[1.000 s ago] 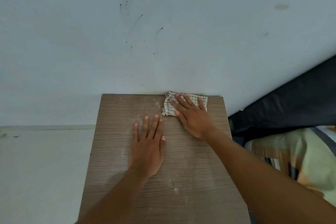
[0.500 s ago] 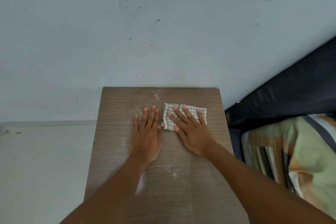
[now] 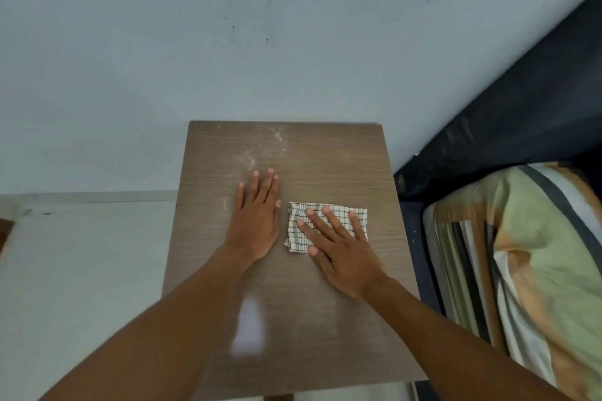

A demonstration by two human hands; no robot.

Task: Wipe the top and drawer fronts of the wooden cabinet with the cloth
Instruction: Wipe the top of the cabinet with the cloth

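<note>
Two flat palms lie on the dusty, straight-grained square top of the wooden cabinet (image 3: pixel 325 156): my right hand (image 3: pixel 342 254), fingers spread straight, presses the folded checked cloth (image 3: pixel 294 236) right of centre, while my left hand (image 3: pixel 257 221) rests just beside it, holding nothing.

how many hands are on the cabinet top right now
2. The left hand lies flat on the bare cabinet top; the right hand presses the checked cloth beside it.
</note>
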